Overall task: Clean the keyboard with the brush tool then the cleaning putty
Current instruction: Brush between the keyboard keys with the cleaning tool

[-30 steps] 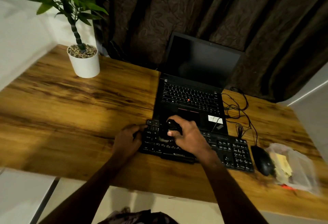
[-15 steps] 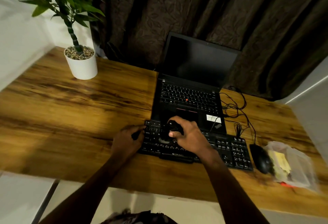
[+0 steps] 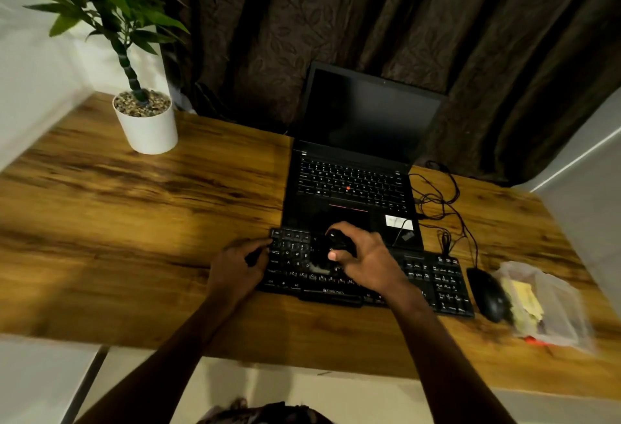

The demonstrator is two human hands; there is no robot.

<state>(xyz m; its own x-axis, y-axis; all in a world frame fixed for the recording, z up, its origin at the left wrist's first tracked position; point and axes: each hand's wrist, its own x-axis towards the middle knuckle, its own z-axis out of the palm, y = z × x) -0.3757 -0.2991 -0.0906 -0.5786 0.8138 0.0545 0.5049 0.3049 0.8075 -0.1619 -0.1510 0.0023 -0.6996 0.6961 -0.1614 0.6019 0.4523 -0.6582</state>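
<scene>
A black external keyboard [image 3: 433, 280] lies on the wooden desk in front of the laptop. My right hand [image 3: 368, 260] is closed around a black brush tool [image 3: 337, 242], whose bristle end rests on the keys left of the keyboard's middle. My left hand [image 3: 237, 267] grips the keyboard's left edge, fingers curled over it. A clear plastic bag [image 3: 554, 306] at the right holds a yellow lump that may be the cleaning putty [image 3: 524, 302].
An open black laptop [image 3: 356, 154] with a dark screen stands behind the keyboard. A black mouse [image 3: 487, 294] and tangled cables [image 3: 440, 198] lie to the right. A potted plant [image 3: 146, 124] stands at the desk's back left. Dark curtains hang behind.
Both hands stay on the keyboard with only slight shifts; the brush has barely moved over the keys. The view has tilted a little.
</scene>
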